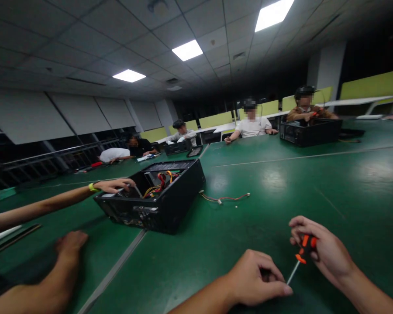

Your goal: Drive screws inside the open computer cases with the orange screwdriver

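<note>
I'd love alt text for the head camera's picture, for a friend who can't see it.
A person's right hand holds an orange-and-black screwdriver above a green table, with the left hand at the tool's tip. To the left, a co-worker's hand reaches into an open black computer case with red and yellow wires; more people are beyond.

A screwdriver (300, 258) with a black-and-orange handle and a slim, straight, silvery shaft slants over a green tabletop (249, 226), its handle uppermost in the fingers of the right hand (330, 250). The shaft angles down toward the left hand (253, 277), its lower end at the thumb and fingertips, the very tip hidden from view.
</note>
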`<move>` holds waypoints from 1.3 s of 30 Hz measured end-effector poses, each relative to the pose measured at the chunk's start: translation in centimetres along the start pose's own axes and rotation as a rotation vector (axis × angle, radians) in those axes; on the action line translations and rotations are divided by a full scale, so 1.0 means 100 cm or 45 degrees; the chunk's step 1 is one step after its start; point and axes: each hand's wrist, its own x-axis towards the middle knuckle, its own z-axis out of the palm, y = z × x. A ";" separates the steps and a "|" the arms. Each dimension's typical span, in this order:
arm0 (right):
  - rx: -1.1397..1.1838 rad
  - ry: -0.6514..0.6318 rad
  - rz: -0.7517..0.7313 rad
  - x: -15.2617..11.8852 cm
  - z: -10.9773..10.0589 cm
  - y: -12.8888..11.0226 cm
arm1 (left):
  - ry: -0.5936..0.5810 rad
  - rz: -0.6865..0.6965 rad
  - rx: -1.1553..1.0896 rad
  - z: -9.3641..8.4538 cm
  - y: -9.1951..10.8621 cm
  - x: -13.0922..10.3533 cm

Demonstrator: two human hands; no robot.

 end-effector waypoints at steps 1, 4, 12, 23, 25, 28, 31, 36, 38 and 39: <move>0.006 -0.009 -0.018 0.000 0.002 0.000 | 0.000 -0.033 -0.005 -0.002 0.001 0.001; 0.036 -0.014 -0.057 0.001 0.008 -0.003 | 0.014 -0.095 0.015 -0.005 0.003 0.002; 0.135 -0.186 -0.124 0.002 0.008 -0.004 | 0.476 -0.303 -0.260 -0.015 -0.006 0.002; -0.216 -0.309 -0.098 -0.008 0.015 0.000 | 0.604 -0.314 -0.270 -0.023 -0.007 0.004; -0.244 -0.315 -0.089 -0.009 0.014 -0.001 | 0.598 -0.310 -0.250 -0.021 -0.006 0.003; -0.191 -0.305 -0.140 -0.009 0.014 -0.002 | 0.573 -0.330 -0.232 -0.019 -0.007 0.001; -0.101 -0.316 -0.175 -0.009 0.016 -0.002 | 0.535 -0.338 -0.205 -0.018 -0.008 0.000; -0.102 -0.256 -0.129 -0.007 0.014 -0.005 | 0.547 -0.308 -0.145 -0.018 -0.004 0.000; -0.125 -0.251 -0.124 -0.008 0.013 -0.005 | 0.577 -0.280 -0.129 -0.019 -0.002 0.000; -0.132 -0.253 -0.127 -0.008 0.012 -0.005 | 0.589 -0.271 -0.126 -0.019 -0.001 0.000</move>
